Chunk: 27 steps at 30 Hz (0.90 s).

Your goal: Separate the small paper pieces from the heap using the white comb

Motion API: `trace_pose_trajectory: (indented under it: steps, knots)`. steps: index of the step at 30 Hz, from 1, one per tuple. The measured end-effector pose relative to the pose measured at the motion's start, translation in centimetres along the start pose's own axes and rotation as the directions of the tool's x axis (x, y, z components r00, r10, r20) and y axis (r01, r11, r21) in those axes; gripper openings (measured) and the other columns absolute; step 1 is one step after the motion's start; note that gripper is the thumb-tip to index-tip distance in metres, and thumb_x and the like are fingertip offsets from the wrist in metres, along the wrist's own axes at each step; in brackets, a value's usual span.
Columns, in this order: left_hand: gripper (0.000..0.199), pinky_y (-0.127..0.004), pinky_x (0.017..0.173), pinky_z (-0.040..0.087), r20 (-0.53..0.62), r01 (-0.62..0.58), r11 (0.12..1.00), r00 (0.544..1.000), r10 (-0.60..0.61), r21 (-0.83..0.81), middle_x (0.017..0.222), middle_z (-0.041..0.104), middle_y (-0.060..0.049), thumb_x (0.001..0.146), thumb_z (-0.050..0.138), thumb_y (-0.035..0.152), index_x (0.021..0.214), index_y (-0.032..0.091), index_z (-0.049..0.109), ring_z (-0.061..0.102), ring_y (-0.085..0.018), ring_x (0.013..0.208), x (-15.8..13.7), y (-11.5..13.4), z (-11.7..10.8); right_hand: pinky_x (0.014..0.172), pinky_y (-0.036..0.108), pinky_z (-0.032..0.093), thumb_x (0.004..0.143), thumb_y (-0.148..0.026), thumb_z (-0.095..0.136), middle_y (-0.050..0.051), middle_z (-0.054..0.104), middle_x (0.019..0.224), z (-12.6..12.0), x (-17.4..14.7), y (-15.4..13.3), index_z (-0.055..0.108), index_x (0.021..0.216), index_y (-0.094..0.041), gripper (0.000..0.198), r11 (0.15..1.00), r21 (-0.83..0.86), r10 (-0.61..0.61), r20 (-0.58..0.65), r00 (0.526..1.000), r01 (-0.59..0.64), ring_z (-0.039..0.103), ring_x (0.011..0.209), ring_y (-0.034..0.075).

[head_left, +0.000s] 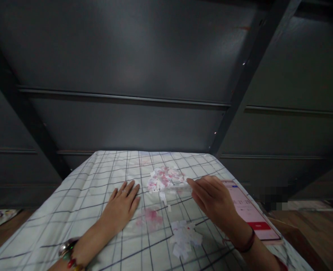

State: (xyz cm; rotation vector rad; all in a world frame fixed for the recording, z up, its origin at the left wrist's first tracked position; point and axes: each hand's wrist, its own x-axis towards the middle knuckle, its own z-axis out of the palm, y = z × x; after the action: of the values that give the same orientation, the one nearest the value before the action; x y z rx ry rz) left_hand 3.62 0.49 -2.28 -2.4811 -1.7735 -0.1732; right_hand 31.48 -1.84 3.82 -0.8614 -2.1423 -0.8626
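Note:
My left hand [121, 206] lies flat on the checked tablecloth with its fingers spread, holding nothing. In my right hand [210, 199] the fingers are pinched on a thin clear stick-like tool [179, 188], whose exact kind I cannot make out. Its far end reaches left to the near edge of a heap of small white and pink-stained paper pieces [164, 177]. A couple of loose white scraps [163, 197] lie just in front of that heap. Closer to me is a second pile of white paper pieces [184, 239], between my two forearms.
The white checked tablecloth [84, 199] covers the table and has a pink stain [152, 218] in the middle. A phone [251, 214] with a lit screen lies at the right edge, beside my right wrist. A dark metal panel wall [126, 124] stands behind the table.

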Motion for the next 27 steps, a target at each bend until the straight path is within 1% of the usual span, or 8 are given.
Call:
trace_pose_trajectory:
  steps: [4, 8, 12, 15, 21, 27]
  knots:
    - [0.046, -0.051, 0.1, 0.031, 0.034, 0.0, 1.0, 0.999, -0.001, 0.029, 0.14, 0.04, -0.012, 0.093, 0.031, 0.032, 0.133, 0.015, 0.046, 0.033, -0.032, 0.129, 0.0, 0.2, -0.2, 0.065, 0.031, 0.037, 0.085, -0.008, 0.044, 0.003, 0.058, 0.07, 0.1, 0.2, -0.4, 0.054, 0.098, -0.012, 0.016, 1.0, -0.006, -0.005, 0.047, 0.999, 0.006, 0.046, 0.07, 0.017]
    - [0.046, -0.05, 0.101, 0.031, 0.047, 0.0, 0.999, 0.999, -0.002, 0.044, 0.141, 0.039, -0.012, 0.094, 0.031, 0.032, 0.134, 0.014, 0.045, 0.032, -0.032, 0.129, 0.0, 0.0, -0.1, 0.062, 0.03, 0.036, 0.085, -0.008, 0.043, 0.003, 0.057, 0.068, -0.3, 0.0, -0.1, 0.053, 0.098, -0.013, 0.016, 1.0, 0.001, 0.002, 0.0, 1.0, -0.002, 0.045, 0.069, 0.017]
    - [0.045, -0.051, 0.1, 0.031, 0.028, -0.001, 0.999, 1.0, 0.0, 0.036, 0.14, 0.04, -0.012, 0.093, 0.032, 0.032, 0.133, 0.016, 0.046, 0.033, -0.031, 0.129, 0.0, -0.2, 0.1, 0.06, 0.03, 0.035, 0.086, -0.008, 0.045, 0.003, 0.057, 0.07, -0.7, -0.2, 0.5, 0.052, 0.102, -0.013, 0.019, 1.0, -0.016, 0.027, -0.013, 1.0, -0.027, 0.045, 0.069, 0.017]
    - [0.045, -0.051, 0.1, 0.032, 0.01, -0.004, 1.0, 1.0, 0.004, 0.02, 0.14, 0.042, -0.011, 0.093, 0.032, 0.034, 0.132, 0.016, 0.047, 0.034, -0.032, 0.128, 0.0, -0.3, 0.3, 0.058, 0.03, 0.033, 0.086, -0.008, 0.044, 0.003, 0.056, 0.068, -1.0, -0.3, 1.0, 0.053, 0.1, -0.013, 0.017, 0.999, -0.02, 0.033, -0.009, 0.999, -0.033, 0.044, 0.066, 0.017]
    - [0.045, -0.051, 0.099, 0.033, -0.003, -0.012, 1.0, 1.0, 0.012, 0.013, 0.139, 0.042, -0.011, 0.093, 0.031, 0.035, 0.132, 0.018, 0.047, 0.036, -0.031, 0.128, 0.0, -0.4, 0.3, 0.056, 0.03, 0.031, 0.087, -0.011, 0.042, 0.002, 0.055, 0.065, -1.4, -0.3, 1.7, 0.056, 0.092, -0.014, 0.016, 0.999, 0.044, 0.02, 0.074, 0.997, -0.023, 0.042, 0.062, 0.016]
    - [0.045, -0.051, 0.099, 0.033, -0.016, -0.015, 1.0, 1.0, 0.015, 0.012, 0.138, 0.043, -0.012, 0.093, 0.031, 0.035, 0.131, 0.017, 0.048, 0.037, -0.031, 0.127, 0.0, -0.3, 0.4, 0.056, 0.03, 0.033, 0.086, -0.012, 0.042, 0.003, 0.056, 0.066, -1.5, -0.3, 1.6, 0.057, 0.093, -0.014, 0.016, 0.996, 0.076, 0.038, 0.062, 0.997, -0.043, 0.044, 0.062, 0.016]
